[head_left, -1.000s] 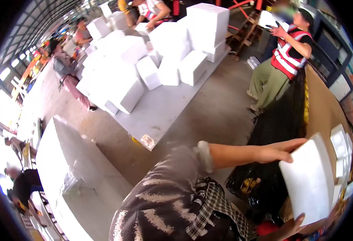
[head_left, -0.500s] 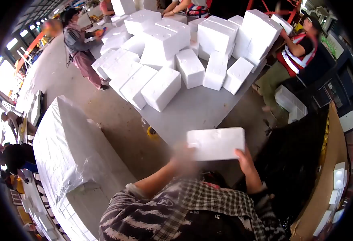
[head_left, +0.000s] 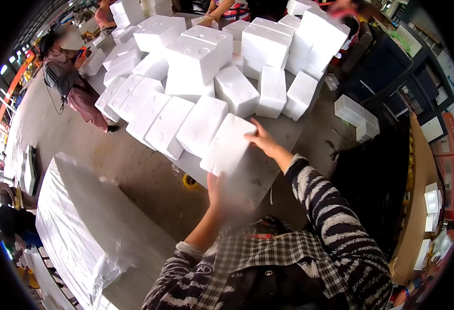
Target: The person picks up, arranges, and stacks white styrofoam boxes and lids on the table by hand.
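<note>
A white foam block (head_left: 228, 144) is held between my two hands at the near end of the grey table (head_left: 247, 183), beside a row of similar blocks. My left hand (head_left: 216, 194) grips its lower edge, partly blurred. My right hand (head_left: 261, 138) holds its right edge near the upper corner, thumb on the face. The nearest block (head_left: 202, 125) in the row stands directly to the left of the held one. Behind them, several more white blocks (head_left: 198, 54) are stacked on the table.
A plastic-wrapped stack (head_left: 72, 222) stands at the left, and a black-lined cardboard box (head_left: 403, 227) at the right. One person (head_left: 72, 82) stands left of the table; others are at its far side. White foam pieces (head_left: 356, 116) lie on the floor at right.
The held block has moved forward and left, from in front of my chest to the row's end, and is now tilted. My right arm has stretched forward. The view has shifted.
</note>
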Demonstrator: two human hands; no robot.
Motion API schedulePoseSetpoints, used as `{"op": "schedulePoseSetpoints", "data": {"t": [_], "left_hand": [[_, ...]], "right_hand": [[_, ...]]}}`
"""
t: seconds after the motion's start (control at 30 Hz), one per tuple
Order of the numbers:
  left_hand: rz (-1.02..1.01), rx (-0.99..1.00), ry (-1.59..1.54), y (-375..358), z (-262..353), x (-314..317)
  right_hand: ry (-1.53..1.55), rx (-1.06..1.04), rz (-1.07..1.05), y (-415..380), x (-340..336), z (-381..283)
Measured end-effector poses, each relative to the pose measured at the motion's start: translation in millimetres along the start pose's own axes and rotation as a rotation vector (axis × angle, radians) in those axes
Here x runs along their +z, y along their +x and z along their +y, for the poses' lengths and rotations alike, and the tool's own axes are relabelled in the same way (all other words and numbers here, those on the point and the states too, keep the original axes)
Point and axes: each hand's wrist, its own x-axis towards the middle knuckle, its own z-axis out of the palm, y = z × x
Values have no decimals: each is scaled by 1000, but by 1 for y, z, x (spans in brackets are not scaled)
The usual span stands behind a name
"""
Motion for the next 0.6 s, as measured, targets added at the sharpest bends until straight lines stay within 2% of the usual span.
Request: {"op": "schedulePoseSetpoints", "data": {"t": [0.03,0.07,0.1,0.17,0.2,0.23,0.3,0.4,0.43,0.47,0.5,0.53,0.57,0.6], "left_hand": [[50,52,-8,30,-31,-18],[100,105,-12,59,-61,-35],[105,171,-85,73,-76,-36],[122,62,249,48,-42,-13],[163,55,235,49,-44,-16],[202,47,225,50,-49,-22],[91,121,408,62,-61,-45],[-163,424,746,62,-63,-74],[-195,425,757,60,-64,-90],[-227,426,768,60,-65,-105],[-197,285,683,62,-68,-114],[-97,246,628,38,-54,-95],[-162,337,649,54,-73,-124],[-165,311,755,42,-63,-118]], "right_hand": [[2,-83,95,18,6,29],[-96,-80,134,22,14,37],[-188,-233,217,13,25,31],[-102,-200,193,23,26,49],[-120,-70,178,5,31,27],[-95,-61,168,4,33,28],[-38,-38,162,1,29,38],[-68,222,112,-26,20,44],[-154,257,37,-38,15,52],[-407,142,-26,-39,3,92],[-390,13,-121,-59,-2,105],[-707,-64,-323,-78,-11,95],[-944,52,-485,-102,-10,54],[-761,-29,-554,-117,-27,85]]}}
